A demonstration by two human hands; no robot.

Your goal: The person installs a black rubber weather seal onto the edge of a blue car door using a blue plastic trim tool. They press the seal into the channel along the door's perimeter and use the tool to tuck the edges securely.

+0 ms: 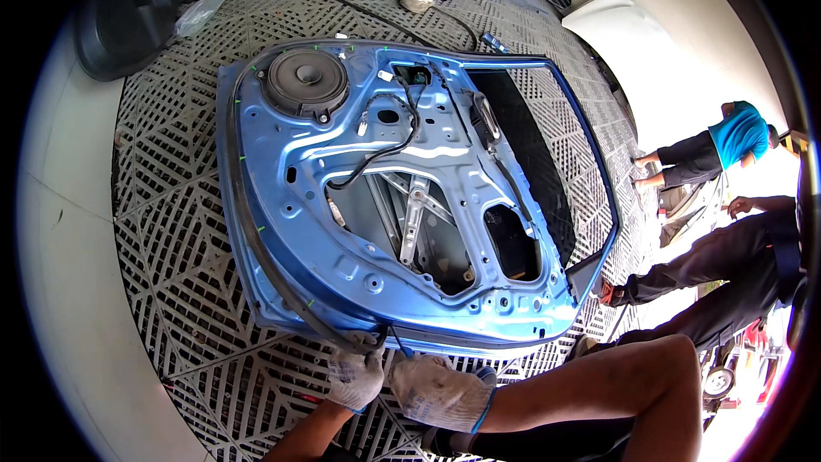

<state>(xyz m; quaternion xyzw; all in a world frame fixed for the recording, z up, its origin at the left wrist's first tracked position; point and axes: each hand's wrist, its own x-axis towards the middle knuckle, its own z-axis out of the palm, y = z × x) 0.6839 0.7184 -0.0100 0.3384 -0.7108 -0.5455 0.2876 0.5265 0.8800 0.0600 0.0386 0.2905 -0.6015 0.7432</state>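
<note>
Rubber seal (256, 248), seemingly pinched by gloved hands (402, 376).

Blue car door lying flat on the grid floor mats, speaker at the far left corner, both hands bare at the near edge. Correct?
Not quite: the head view shows both hands in white work gloves, left hand and right hand. The rest holds: blue car door flat on the grid floor mats, speaker far left.

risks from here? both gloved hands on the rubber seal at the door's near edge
1. The rubber seal is already loose at the corner where the left hand and right hand grip it; a hard pull could tear it.
2. The blue car door lies flat on the grid floor mat; tugging may drag it and scratch the paint.
3. The dangling black cable could snag.
</note>
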